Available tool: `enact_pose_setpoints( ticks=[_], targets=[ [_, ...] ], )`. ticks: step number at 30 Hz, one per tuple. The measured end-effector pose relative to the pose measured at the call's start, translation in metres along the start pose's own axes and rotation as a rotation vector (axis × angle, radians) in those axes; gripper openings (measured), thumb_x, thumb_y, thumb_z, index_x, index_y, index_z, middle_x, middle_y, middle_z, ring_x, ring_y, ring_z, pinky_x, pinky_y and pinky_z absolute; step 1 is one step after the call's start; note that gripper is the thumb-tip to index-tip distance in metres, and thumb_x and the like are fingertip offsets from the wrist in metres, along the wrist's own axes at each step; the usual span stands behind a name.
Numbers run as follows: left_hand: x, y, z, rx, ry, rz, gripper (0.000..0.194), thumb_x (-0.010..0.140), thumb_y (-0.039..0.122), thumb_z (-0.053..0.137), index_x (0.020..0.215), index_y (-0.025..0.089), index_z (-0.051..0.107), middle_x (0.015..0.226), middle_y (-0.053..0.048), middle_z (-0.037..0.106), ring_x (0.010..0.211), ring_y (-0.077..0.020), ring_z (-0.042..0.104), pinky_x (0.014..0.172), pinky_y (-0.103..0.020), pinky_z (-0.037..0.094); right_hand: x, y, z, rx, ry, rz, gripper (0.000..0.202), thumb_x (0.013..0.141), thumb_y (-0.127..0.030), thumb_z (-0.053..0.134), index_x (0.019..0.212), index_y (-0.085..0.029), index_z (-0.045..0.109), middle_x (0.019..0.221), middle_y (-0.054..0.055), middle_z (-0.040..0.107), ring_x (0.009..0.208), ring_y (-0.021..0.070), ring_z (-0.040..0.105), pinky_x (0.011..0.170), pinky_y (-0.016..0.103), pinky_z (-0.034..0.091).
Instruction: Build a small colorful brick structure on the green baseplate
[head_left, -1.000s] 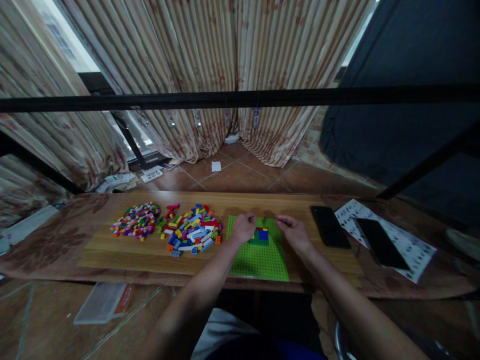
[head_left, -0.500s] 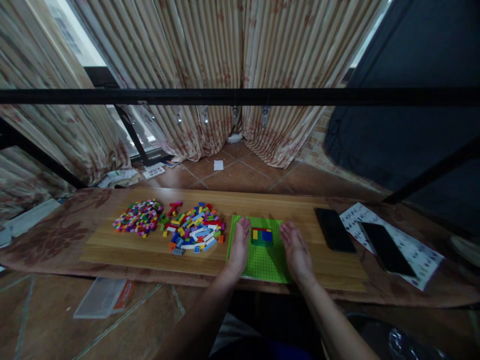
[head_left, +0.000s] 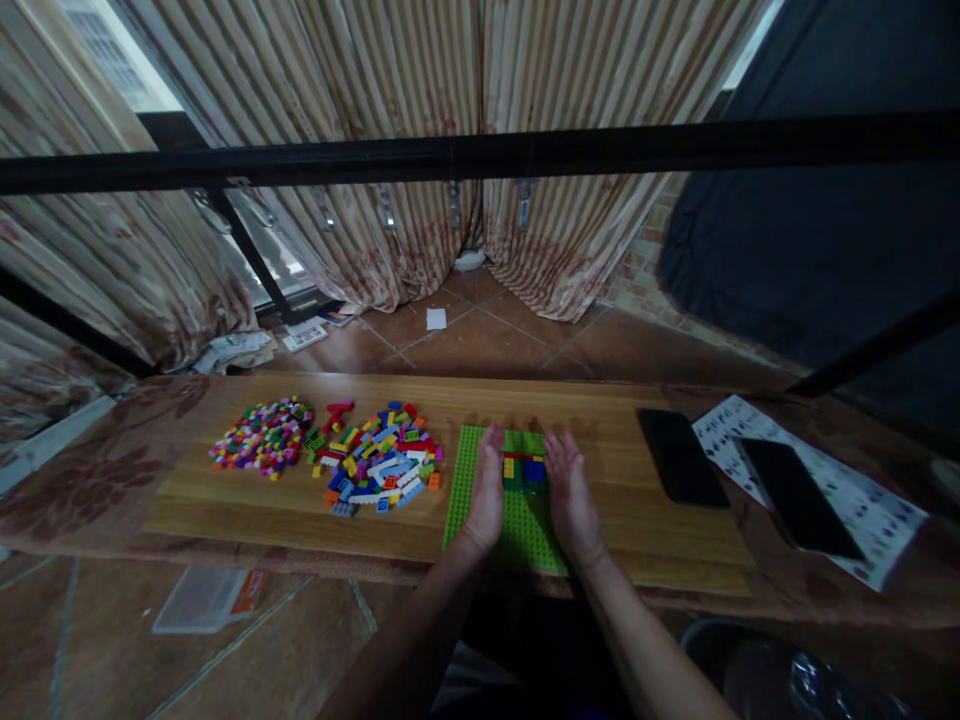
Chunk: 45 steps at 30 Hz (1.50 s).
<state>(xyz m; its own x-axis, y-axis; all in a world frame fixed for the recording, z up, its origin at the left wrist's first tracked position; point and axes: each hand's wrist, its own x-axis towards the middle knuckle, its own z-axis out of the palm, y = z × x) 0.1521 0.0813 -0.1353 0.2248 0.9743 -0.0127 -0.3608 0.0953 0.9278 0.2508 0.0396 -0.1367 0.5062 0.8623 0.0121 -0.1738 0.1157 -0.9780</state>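
A small block of toy bricks (head_left: 525, 473), with red, yellow, blue and green parts, sits on a green studded baseplate (head_left: 461, 490). My left hand (head_left: 487, 488) is on its left side, fingers stretched out and palm turned inward. On the other side my right hand (head_left: 574, 495) faces it, flat, with its fingers extended. The two palms flank the bricks closely; whether either one touches them I cannot tell. Neither hand holds anything. Part of the baseplate is hidden beneath the hands.
Left of the baseplate lie a pile of mixed bricks (head_left: 390, 460) and a heap of tiny colourful pieces (head_left: 262, 437) on the wooden board (head_left: 300, 515). To the right are a black phone (head_left: 681, 457), a second phone (head_left: 801, 497) and a printed sheet (head_left: 877, 510).
My right hand has moved left, closer to the bricks, and the gap between my palms is narrower. My left hand has shifted only slightly. The camera view has tilted a little.
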Motion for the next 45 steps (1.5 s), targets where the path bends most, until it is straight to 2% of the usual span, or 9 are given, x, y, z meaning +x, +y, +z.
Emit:
enact_pose_setpoints(
  ticks=[10,19,24,30,36,38,40,42,45],
  targets=[
    [0.001,-0.012,-0.003,0.057,-0.064,0.056,0.059,0.093,0.061,0.031,0.139,0.025,0.040,0.149,-0.006,0.039,0.140,-0.0193,0.032,0.118,-0.036,0.022,-0.003,0.006,-0.003,0.072,-0.065,-0.006,0.063,0.093,-0.060,0.032,0.147,-0.030,0.023,0.155,0.003,0.028,0.142,0.0165,0.025,0.119,0.043,0.013],
    [0.001,-0.009,-0.003,0.119,-0.074,0.024,0.061,0.090,0.062,0.040,0.137,0.023,0.043,0.148,-0.008,0.041,0.139,-0.0221,0.034,0.117,-0.038,0.025,-0.001,0.016,-0.009,-0.113,-0.089,-0.056,0.063,0.092,-0.061,0.030,0.147,-0.032,0.023,0.154,0.002,0.031,0.141,0.0178,0.028,0.117,0.044,0.020],
    [0.002,-0.004,-0.001,0.110,-0.069,-0.002,0.058,0.090,0.059,0.042,0.135,0.022,0.045,0.148,-0.009,0.040,0.138,-0.0213,0.035,0.117,-0.037,0.024,0.004,0.013,-0.007,-0.097,-0.085,-0.016,0.067,0.090,-0.062,0.036,0.146,-0.027,0.025,0.154,0.006,0.031,0.140,0.0177,0.030,0.117,0.042,0.020],
    [0.005,-0.002,-0.002,0.053,0.011,0.003,0.057,0.092,0.059,0.038,0.132,0.021,0.048,0.144,-0.010,0.047,0.134,-0.0198,0.041,0.113,-0.036,0.031,0.008,0.004,-0.008,-0.101,-0.027,0.012,0.071,0.088,-0.065,0.035,0.145,-0.023,0.027,0.151,0.010,0.036,0.139,0.0191,0.034,0.115,0.042,0.025],
    [0.001,0.021,-0.024,0.099,0.105,0.053,0.055,0.092,0.058,0.037,0.128,0.020,0.051,0.138,-0.011,0.053,0.129,-0.0205,0.048,0.108,-0.036,0.037,-0.009,-0.021,-0.038,-0.389,0.211,-0.076,0.060,0.088,-0.057,0.045,0.136,-0.021,0.045,0.140,0.011,0.050,0.130,0.0239,0.045,0.111,0.044,0.032],
    [-0.009,0.029,-0.034,0.197,0.106,0.058,0.051,0.094,0.055,0.035,0.125,0.019,0.053,0.134,-0.011,0.055,0.125,-0.0216,0.051,0.106,-0.038,0.040,-0.025,-0.022,-0.051,-0.520,0.191,-0.110,0.057,0.088,-0.054,0.045,0.135,-0.021,0.046,0.139,0.012,0.051,0.128,0.0253,0.047,0.109,0.046,0.035],
    [-0.023,0.034,-0.043,0.430,0.074,0.080,0.044,0.093,0.048,0.041,0.124,0.020,0.054,0.131,-0.010,0.057,0.123,-0.0227,0.052,0.105,-0.040,0.040,-0.044,-0.019,-0.059,-0.669,0.126,-0.159,0.054,0.088,-0.051,0.049,0.133,-0.022,0.049,0.135,0.012,0.054,0.126,0.0263,0.048,0.107,0.049,0.036],
    [-0.039,0.036,-0.050,0.724,-0.026,0.194,0.038,0.090,0.037,0.051,0.124,0.020,0.055,0.129,-0.010,0.057,0.123,-0.0244,0.050,0.106,-0.043,0.039,-0.061,-0.015,-0.061,-0.815,0.047,-0.239,0.047,0.088,-0.047,0.050,0.129,-0.023,0.053,0.134,0.011,0.053,0.126,0.0264,0.046,0.107,0.050,0.036],
    [-0.054,0.037,-0.056,1.028,-0.229,0.371,0.031,0.086,0.025,0.054,0.116,0.020,0.060,0.130,-0.010,0.053,0.121,-0.0255,0.049,0.106,-0.045,0.039,-0.076,-0.013,-0.056,-0.954,-0.038,-0.349,0.036,0.091,-0.041,0.047,0.120,-0.023,0.061,0.136,0.010,0.049,0.126,0.0261,0.044,0.106,0.050,0.037]
  ],
)
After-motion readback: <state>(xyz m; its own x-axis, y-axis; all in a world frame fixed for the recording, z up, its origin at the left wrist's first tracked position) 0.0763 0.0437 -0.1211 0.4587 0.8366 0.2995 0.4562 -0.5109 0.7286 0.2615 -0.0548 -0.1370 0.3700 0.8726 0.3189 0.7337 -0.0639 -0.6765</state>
